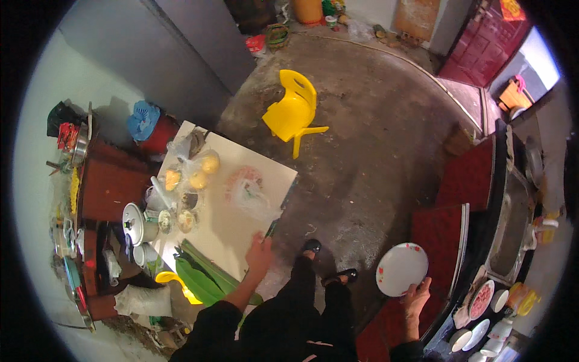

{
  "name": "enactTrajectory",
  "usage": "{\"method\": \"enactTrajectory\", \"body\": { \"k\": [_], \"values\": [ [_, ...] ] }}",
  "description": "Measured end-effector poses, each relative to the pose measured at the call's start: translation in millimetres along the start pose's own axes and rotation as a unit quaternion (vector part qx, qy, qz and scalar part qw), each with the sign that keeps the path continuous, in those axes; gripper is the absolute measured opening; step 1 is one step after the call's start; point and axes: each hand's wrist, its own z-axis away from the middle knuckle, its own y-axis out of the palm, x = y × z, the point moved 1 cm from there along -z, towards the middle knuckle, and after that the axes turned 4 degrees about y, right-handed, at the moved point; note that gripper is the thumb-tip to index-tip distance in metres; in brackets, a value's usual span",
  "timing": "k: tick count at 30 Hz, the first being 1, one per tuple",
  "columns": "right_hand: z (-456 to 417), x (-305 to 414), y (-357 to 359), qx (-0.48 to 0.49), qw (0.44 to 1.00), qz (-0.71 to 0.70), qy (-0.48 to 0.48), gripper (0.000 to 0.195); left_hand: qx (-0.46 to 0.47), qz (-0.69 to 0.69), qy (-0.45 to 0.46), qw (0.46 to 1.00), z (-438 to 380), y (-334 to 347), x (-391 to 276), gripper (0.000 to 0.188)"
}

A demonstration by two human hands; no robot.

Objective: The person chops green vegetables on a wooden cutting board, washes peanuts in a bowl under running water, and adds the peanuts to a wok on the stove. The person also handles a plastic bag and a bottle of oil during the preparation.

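Observation:
My right hand (417, 296) grips the rim of a white plate (401, 270) with red flower marks, held out in front of the red cabinet doors. My left hand (259, 256) is over the near edge of the pale table (226, 240), its fingers curled. A thin dark strip shows by those fingers; whether it is something held or the table's side is unclear. Long green leaves (206, 276) lie across the table corner, beside my left forearm. Farther up the tabletop sits a clear plastic bag (253, 199) with something reddish at it.
Yellow round fruit (198, 179) in plastic, jars (186, 221) and a lidded pot (134, 225) crowd the table's left side. A yellow chair (294, 111) stands on the floor. On the right counter are a plate of pinkish minced food (481, 299), bowls (460, 339) and a sink (509, 235).

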Motion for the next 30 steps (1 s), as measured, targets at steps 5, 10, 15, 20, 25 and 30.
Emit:
{"method": "enactTrajectory", "body": {
  "k": [5, 10, 15, 20, 25, 30],
  "values": [
    [24, 15, 33, 0.066, 0.986, -0.155, 0.014, 0.030, -0.067, -0.262, 0.074, 0.960, -99, -59, 1, 0.109],
    [50, 62, 84, 0.073, 0.980, -0.151, 0.111, 0.025, 0.140, -0.414, 0.109, 0.893, -186, -46, -10, 0.100],
    [77, 64, 88, 0.080, 0.973, -0.133, 0.172, 0.032, 0.225, -0.369, 0.376, 0.820, -259, -15, 40, 0.079],
    [102, 99, 59, 0.036, 0.957, -0.111, 0.265, 0.032, 0.238, -0.217, 0.257, 0.911, -318, -65, 63, 0.063],
    [150, 68, 42, -0.036, 0.921, -0.309, 0.234, 0.028, 0.220, 0.147, 0.073, 0.962, -349, -55, -1, 0.049],
    [219, 36, 2, -0.201, 0.851, -0.440, 0.205, 0.029, 0.289, 0.377, 0.030, 0.879, -286, -29, -121, 0.039]
  ]
}}
